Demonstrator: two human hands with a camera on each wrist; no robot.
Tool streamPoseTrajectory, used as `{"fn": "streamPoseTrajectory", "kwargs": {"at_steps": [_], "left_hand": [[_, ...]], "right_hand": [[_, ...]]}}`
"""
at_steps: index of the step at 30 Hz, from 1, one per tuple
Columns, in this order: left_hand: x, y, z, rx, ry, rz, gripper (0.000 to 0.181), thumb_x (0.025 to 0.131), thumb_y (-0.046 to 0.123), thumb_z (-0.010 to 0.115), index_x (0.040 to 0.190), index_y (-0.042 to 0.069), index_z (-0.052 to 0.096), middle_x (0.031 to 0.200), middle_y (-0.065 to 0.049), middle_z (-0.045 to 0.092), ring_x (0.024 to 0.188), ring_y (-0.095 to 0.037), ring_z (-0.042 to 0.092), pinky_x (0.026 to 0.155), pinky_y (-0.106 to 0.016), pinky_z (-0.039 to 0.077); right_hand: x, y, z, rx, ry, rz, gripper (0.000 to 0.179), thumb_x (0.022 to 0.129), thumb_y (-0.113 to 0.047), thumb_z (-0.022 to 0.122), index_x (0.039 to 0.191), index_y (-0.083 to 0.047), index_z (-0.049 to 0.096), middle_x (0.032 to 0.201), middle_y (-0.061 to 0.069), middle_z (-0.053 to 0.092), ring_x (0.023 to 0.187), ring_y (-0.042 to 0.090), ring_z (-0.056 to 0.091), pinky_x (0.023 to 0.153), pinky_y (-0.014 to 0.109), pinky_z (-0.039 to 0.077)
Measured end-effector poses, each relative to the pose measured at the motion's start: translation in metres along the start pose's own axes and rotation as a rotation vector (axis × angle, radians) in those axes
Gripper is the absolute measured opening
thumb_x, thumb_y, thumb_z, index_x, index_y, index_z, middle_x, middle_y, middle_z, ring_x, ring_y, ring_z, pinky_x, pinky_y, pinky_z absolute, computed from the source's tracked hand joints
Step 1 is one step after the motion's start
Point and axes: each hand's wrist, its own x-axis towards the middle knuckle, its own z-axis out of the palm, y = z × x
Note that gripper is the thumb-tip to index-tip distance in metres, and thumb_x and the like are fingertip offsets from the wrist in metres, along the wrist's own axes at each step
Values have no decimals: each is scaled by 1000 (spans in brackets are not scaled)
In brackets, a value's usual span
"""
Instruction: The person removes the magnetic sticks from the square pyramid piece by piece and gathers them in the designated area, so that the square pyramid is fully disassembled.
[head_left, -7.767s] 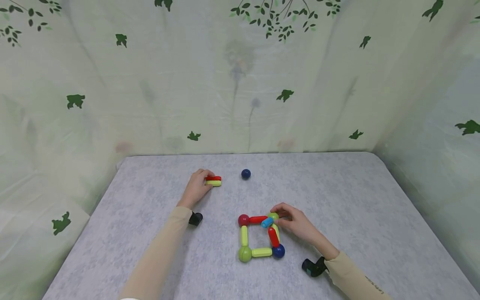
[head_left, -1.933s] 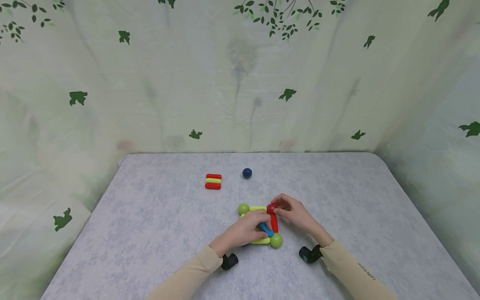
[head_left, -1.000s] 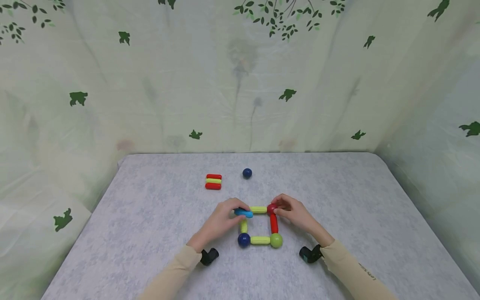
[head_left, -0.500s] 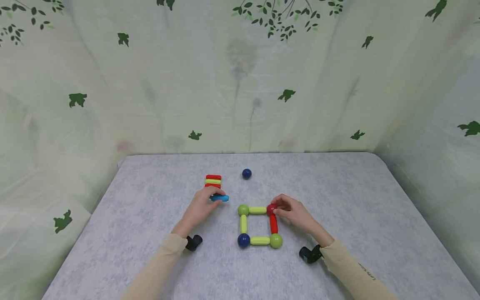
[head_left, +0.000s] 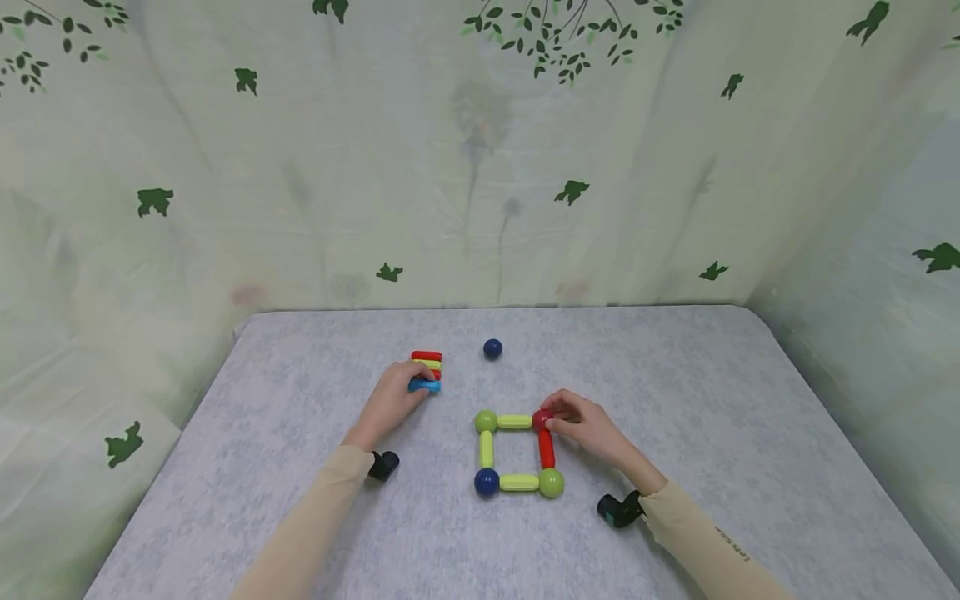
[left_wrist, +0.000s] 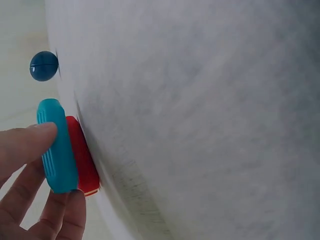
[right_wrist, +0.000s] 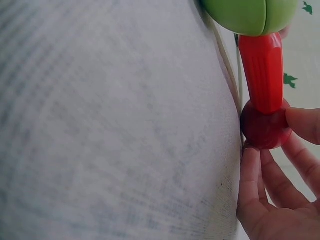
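My left hand (head_left: 392,397) pinches a light-blue rod (left_wrist: 58,145) between thumb and fingers. The rod is beside the near side of a row of two red rods (head_left: 426,356) and a yellow-green one (head_left: 432,364); the left wrist view shows it close to the nearest red rod (left_wrist: 82,157). My right hand (head_left: 596,429) holds the red ball (right_wrist: 266,125) at the far right corner of a square of balls and rods. A red rod (head_left: 547,449) joins that ball to a green ball (head_left: 551,482). Yellow-green rods (head_left: 519,482) form the other sides, with a dark-blue ball (head_left: 487,482) and another green ball (head_left: 486,421).
A loose dark-blue ball (head_left: 492,349) lies toward the back of the table, right of the rod row. The grey table covering (head_left: 660,375) reaches a leaf-patterned curtain (head_left: 337,208) behind and at the sides. A black wrist camera (head_left: 621,509) sits by each cuff.
The square has been turned, and the light-blue rod and an extra red rod have come off it. A red rod joined the row; my left hand then carried the light-blue rod leftward there.
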Motion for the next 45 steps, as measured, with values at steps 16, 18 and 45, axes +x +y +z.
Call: {"fn": "streamPoseTrajectory", "kwargs": {"at_steps": [16, 18, 45], "left_hand": [[8, -5, -1, 61, -7, -113, 13, 85, 0, 68, 97, 2, 64, 98, -11, 57, 96, -29, 51, 85, -43, 47], [7, -4, -1, 53, -5, -98, 14, 86, 1, 68, 99, 2, 64, 99, -11, 56, 99, -30, 49, 87, -44, 45], [4, 63, 54, -177, -393, 102, 16, 89, 8, 63, 105, 11, 62, 99, 4, 61, 90, -14, 53, 84, -31, 46]], "right_hand": [[1, 1, 1, 0, -1, 4, 19, 93, -16, 63, 111, -9, 61, 110, 5, 63, 101, 24, 59, 87, 43, 48], [1, 0, 2, -5, 1, 9, 19, 93, -15, 63, 111, -9, 61, 110, 4, 63, 101, 23, 59, 86, 42, 49], [-4, -12, -1, 11, -3, 1, 20, 94, -9, 60, 113, -3, 59, 111, 10, 62, 102, 28, 59, 87, 45, 48]]}}
